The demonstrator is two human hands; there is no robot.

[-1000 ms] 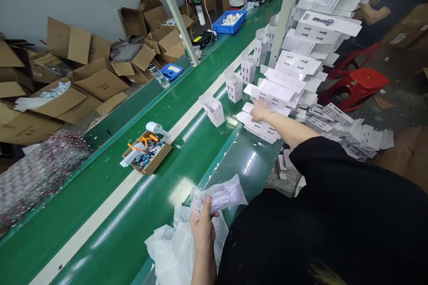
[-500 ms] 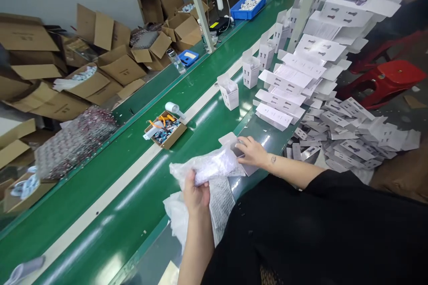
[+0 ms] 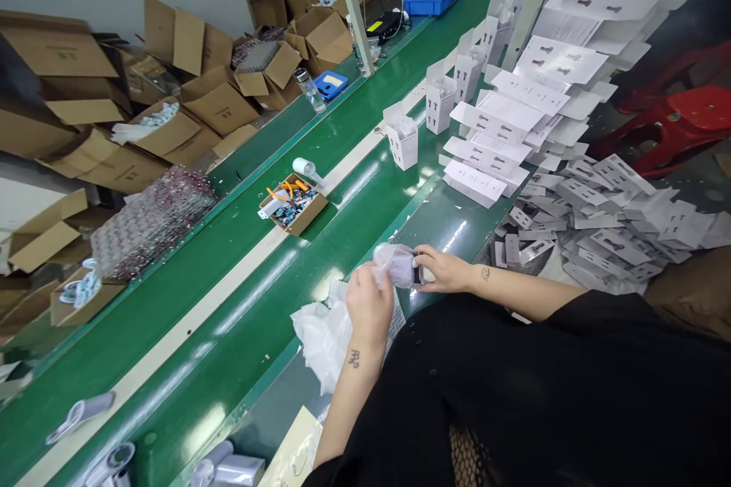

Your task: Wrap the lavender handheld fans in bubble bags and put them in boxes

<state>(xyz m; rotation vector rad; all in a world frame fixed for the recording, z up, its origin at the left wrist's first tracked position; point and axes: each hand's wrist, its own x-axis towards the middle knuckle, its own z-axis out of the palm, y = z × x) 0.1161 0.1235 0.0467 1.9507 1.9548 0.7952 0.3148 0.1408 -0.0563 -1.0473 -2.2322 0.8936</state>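
A light-purple item in clear plastic wrap (image 3: 401,269) is between my hands, over the near edge of the bench. My left hand (image 3: 368,304) is closed, its fingers gathering the wrap's left end. On the other side my right hand (image 3: 444,271) is curled round a small carton (image 3: 427,275), mostly hidden by the fingers and seen near its dark opening. The item's right end meets that opening; how far inside it sits, I cannot tell. White bubble-wrap bags (image 3: 325,335) lie under and beside my left wrist.
Stacked flat white cartons (image 3: 485,148) line the bench at right. Several open filled cartons (image 3: 403,144) stand along the green belt (image 3: 240,319). A brown box (image 3: 297,213) holds small parts and orange-handled pliers. Loose purple devices (image 3: 85,415) lie at lower left. A red stool (image 3: 679,125) is at right.
The wrapped item has turned and moved right against the carton's opening. My left hand has risen and shifted right, now gathering the wrap's end. The view has shifted slightly.
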